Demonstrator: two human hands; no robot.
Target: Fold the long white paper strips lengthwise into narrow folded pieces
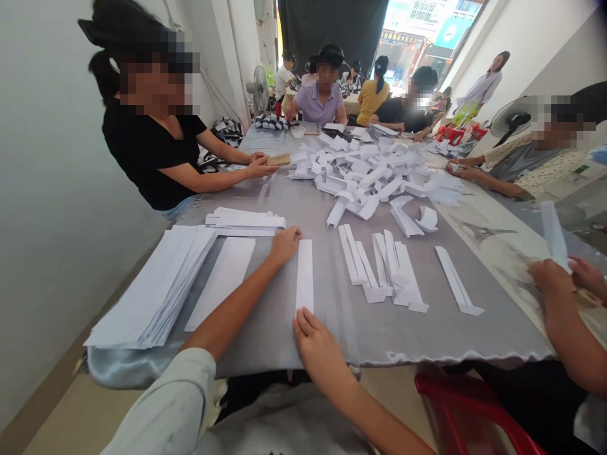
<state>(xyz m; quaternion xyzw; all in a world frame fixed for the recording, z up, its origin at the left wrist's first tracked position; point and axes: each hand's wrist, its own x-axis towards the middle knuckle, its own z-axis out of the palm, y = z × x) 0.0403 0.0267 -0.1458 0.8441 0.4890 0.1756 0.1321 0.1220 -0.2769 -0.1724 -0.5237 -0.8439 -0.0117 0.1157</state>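
A folded white paper strip (305, 272) lies lengthwise in front of me on the grey tablecloth. At its far left corner is my left hand (286, 245), fingers bent together at the paper's edge. My right hand (318, 344) is closed at the near end, with thumb and fingertips on the strip. Left of the strip lies a flat white sheet (222, 278), partly behind my left forearm. Beyond that is a thick stack of white sheets (152, 287). Several narrow strips (246, 218) are piled just behind my left hand.
Several folded strips (393, 268) lie to the right, and one strip (458, 281) lies apart. A heap of folded paper (365, 167) covers the table's middle. A person at left holds a small wooden piece (278, 160). Hands at right hold paper (554, 237) near a red stool (474, 411).
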